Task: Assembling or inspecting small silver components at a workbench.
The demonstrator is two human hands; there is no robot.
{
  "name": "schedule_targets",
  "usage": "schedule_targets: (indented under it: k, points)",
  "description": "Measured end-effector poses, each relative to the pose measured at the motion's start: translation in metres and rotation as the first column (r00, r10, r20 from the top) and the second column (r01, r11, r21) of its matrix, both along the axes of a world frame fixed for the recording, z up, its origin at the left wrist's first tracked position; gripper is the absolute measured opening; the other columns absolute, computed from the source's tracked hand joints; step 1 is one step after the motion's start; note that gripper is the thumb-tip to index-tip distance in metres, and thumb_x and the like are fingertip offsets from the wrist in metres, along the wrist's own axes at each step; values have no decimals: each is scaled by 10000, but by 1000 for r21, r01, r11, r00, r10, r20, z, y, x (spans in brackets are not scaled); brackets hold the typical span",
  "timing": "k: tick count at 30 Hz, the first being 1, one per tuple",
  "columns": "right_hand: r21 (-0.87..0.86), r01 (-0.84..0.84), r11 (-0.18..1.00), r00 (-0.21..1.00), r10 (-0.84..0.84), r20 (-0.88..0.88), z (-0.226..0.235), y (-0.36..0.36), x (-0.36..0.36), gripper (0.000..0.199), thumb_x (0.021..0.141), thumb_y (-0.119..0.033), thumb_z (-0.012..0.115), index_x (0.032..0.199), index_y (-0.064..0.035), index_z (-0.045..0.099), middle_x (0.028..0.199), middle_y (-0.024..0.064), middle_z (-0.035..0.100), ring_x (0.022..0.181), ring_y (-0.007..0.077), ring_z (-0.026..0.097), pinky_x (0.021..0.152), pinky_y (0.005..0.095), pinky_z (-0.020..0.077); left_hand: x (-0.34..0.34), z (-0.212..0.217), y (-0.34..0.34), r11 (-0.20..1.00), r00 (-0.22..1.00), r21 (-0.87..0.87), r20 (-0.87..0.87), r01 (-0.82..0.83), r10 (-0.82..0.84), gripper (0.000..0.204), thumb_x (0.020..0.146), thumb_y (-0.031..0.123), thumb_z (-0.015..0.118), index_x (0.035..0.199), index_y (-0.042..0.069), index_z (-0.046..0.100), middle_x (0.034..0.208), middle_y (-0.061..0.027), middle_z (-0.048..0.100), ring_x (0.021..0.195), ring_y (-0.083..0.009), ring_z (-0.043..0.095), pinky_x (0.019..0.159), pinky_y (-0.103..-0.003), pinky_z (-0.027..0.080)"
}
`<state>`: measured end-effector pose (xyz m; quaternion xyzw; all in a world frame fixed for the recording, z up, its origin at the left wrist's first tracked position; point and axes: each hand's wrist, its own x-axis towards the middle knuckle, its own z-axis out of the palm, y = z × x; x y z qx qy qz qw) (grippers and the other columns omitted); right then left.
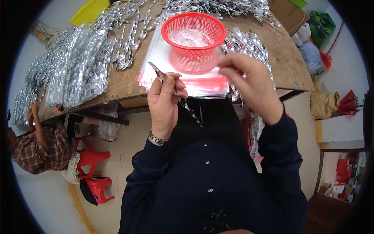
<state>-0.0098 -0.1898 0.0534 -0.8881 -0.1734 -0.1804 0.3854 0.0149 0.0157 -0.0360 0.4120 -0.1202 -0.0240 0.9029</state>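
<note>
Near the table's front edge, my left hand [163,107] is closed round a twisted silver foil strip [156,70]. One end of the strip pokes up past the thumb, and the rest hangs below in a spiral. To its right my right hand [255,85] is raised, thumb and forefinger brought close together; anything between them is too fine to make out. Just beyond both hands a red mesh basket [194,50] holds a tangle of clear thin threads [190,38]. The basket stands on a stack of clear plastic sleeves [152,58] with reddish edges.
Silver twisted strips [80,64] cover the table's left side, and more [249,45] lie right of the basket. A person in a plaid shirt [46,148] works at the far left, near red stools [93,160]. A yellow container [89,11] sits at the back left.
</note>
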Motion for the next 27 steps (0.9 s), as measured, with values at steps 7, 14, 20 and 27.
schedule_targets:
  k: [7,14,20,27]
  points:
    - [-164,3,987,993,17,117,-2,-22,97,112,853,-78,619,907,20,629,746,97,638,666,149,582,623,281,462,8,-9,-6,999,998,44,-54,-21,23,200,988,159,510,1029,-24,581,773,-32,584,636,-81,530,594,-221,452]
    - [-306,18,952,1000,-20,-3,-26,-9,155,153,774,-157,635,818,-14,666,800,162,658,782,324,642,719,409,497,10,-15,-6,998,995,65,-94,-9,15,206,979,161,525,1018,-32,582,759,-33,586,629,-78,531,588,-212,448]
    - [-367,-140,919,987,100,-124,-42,-6,192,190,792,-181,640,851,-1,653,741,131,645,696,257,626,643,363,476,11,-19,-5,993,993,118,-122,19,-5,214,982,182,521,1016,-16,594,753,-15,591,616,-59,536,543,-175,383]
    - [-391,-130,911,985,72,-158,-48,6,207,248,820,-250,639,855,-5,662,742,128,646,695,258,621,653,370,472,13,-24,-3,992,990,117,-136,40,-24,214,982,197,520,1013,3,606,750,-4,592,615,-50,540,528,-164,343]
